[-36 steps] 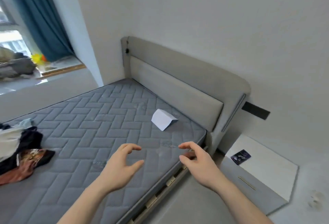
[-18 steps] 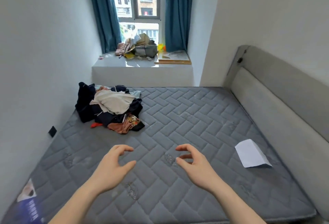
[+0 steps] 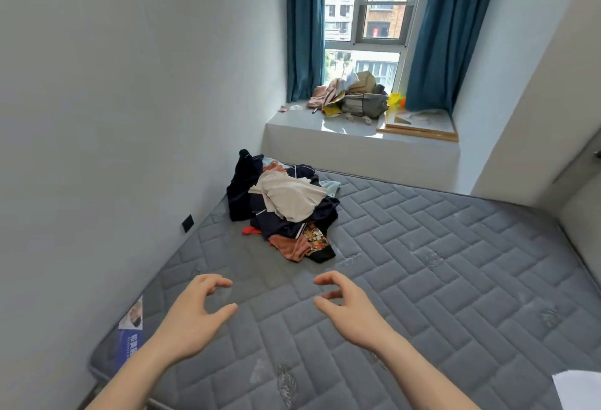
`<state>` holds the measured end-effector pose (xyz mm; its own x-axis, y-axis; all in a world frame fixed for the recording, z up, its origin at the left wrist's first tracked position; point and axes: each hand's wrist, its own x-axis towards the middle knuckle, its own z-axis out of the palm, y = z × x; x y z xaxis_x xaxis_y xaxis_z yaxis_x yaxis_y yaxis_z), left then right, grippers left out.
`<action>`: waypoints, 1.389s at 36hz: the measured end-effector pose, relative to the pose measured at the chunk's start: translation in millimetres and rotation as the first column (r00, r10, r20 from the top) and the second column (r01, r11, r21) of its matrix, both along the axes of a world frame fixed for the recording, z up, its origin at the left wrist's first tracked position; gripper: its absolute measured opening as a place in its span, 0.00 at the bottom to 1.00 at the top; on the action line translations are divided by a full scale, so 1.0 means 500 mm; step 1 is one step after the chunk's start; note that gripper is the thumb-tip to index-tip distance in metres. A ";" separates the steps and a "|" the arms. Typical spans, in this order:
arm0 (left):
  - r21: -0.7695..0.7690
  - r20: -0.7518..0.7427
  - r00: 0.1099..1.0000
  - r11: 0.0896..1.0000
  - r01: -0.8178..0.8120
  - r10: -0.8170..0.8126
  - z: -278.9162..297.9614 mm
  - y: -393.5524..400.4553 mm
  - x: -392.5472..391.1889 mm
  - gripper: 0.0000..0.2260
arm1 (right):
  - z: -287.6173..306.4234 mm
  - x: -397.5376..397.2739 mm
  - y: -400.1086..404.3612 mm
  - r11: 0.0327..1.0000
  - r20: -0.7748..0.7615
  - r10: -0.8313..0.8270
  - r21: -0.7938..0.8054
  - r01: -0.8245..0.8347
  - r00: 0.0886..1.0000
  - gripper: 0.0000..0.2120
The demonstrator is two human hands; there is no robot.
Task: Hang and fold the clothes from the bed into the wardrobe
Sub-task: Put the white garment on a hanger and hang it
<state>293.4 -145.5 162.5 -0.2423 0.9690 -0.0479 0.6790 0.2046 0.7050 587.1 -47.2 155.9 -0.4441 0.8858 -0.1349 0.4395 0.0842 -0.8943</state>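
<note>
A bare grey quilted mattress (image 3: 406, 279) filled the room from the head camera, a pale wall on its left and a curtained window (image 3: 374, 19) beyond its far edge. And there it was, the pile of clothes (image 3: 286, 206), heaped on the mattress near its far left corner, close against the wall! Nothing had been lifted from it as far as this view showed: no garment hung, none folded, and no wardrobe in sight at all. So the job looked to be at its very start, with the whole heap left to sort. The pile was a loose tangle: a cream piece (image 3: 289, 198) crumpled on top, dark navy cloth underneath and to the left, a salmon bit and a printed patch spilling toward the near side. The left hand (image 3: 192, 318) hovered over the mattress short of the pile, fingers loosely curled, gripping nothing. The right hand (image 3: 354, 308) matched it alongside, equally empty, neither touching any cloth.
</note>
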 end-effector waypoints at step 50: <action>-0.747 -0.292 0.864 0.662 0.062 -0.410 -1.033 0.889 -0.752 0.52 | -0.896 -0.703 0.796 0.922 0.397 -0.358 0.009 0.387 0.845 0.37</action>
